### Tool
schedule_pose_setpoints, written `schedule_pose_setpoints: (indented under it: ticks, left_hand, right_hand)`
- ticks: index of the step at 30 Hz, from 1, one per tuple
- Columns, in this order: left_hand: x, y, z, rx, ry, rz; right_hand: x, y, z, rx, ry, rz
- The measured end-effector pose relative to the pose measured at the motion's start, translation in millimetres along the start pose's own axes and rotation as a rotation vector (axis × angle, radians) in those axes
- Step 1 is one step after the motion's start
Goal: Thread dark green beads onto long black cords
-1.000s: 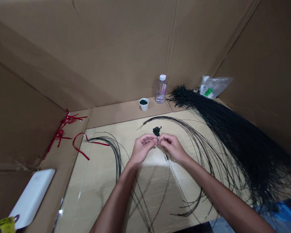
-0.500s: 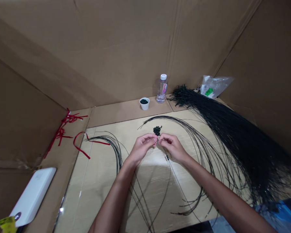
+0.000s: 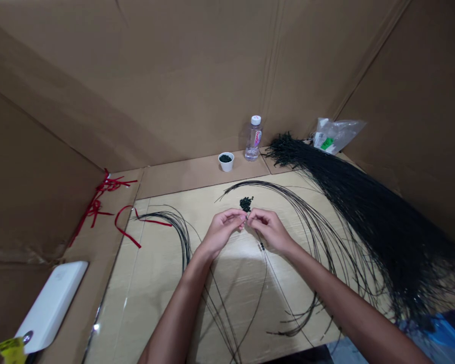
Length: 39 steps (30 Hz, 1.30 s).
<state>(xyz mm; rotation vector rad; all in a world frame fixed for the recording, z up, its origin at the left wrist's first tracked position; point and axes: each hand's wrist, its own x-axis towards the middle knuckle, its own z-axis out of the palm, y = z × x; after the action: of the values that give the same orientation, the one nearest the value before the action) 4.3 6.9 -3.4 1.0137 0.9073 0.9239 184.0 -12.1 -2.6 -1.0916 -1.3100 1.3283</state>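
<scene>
Head view: left hand [image 3: 223,233] and right hand [image 3: 269,231] pinch a black cord [image 3: 264,273] over a cardboard sheet [image 3: 227,293] inside cardboard walls [image 3: 174,86].

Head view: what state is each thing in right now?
left hand, fingertips pinched on a black strand
right hand, fingertips pinched on the same strand
dark beads, loose heap
white cup, upright, holding beads
water bottle, upright, capped
bundle of black strands, fanned out
plastic bag, crumpled
red ribbons, loosely strewn

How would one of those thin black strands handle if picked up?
Probably light and springy: the thin black strands lie in wide, smooth arcs, not kinks, so they seem to hold a curve. Likely to snag too, since they cross each other and crowd together in the big bundle.
</scene>
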Motion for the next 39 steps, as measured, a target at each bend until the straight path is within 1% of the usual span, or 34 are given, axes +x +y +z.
schedule_pose_setpoints:
  ticks: [11, 17, 20, 23, 26, 30, 35, 39]
  left_hand:
    - [-0.1, -0.4, 0.4, -0.022, 0.004, -0.018]
    - [-0.4, -0.4, 0.3, -0.008, -0.011, -0.003]
    - [-0.6, 0.1, 0.4, 0.002, -0.012, 0.003]
    - [-0.7, 0.6, 0.4, 0.002, -0.003, 0.000]
    - [-0.7, 0.6, 0.8, -0.011, 0.016, -0.009]
    - [-0.7, 0.8, 2.6, 0.008, 0.050, 0.026]
    - [-0.9, 0.3, 3.3, 0.020, 0.038, 0.038]
    - [-0.8, -1.1, 2.7, 0.011, 0.061, 0.038]
  right_hand:
    - [-0.6, -1.4, -0.3, -0.007, 0.001, -0.028]
    - [-0.5, 0.4, 0.6, -0.009, 0.008, -0.011]
    - [-0.5, 1.3, 0.3, -0.015, 0.008, -0.028]
    - [-0.2, 3.2, -0.5, -0.036, 0.014, -0.051]
    - [0.3, 5.0, -1.1, -0.037, -0.008, -0.048]
    - [0.1, 4.6, -0.7, -0.028, -0.038, -0.040]
    - [-0.8, 0.9, 0.3, -0.031, 0.013, -0.053]
    - [-0.4, -0.6, -1.7, 0.022, 0.014, -0.023]
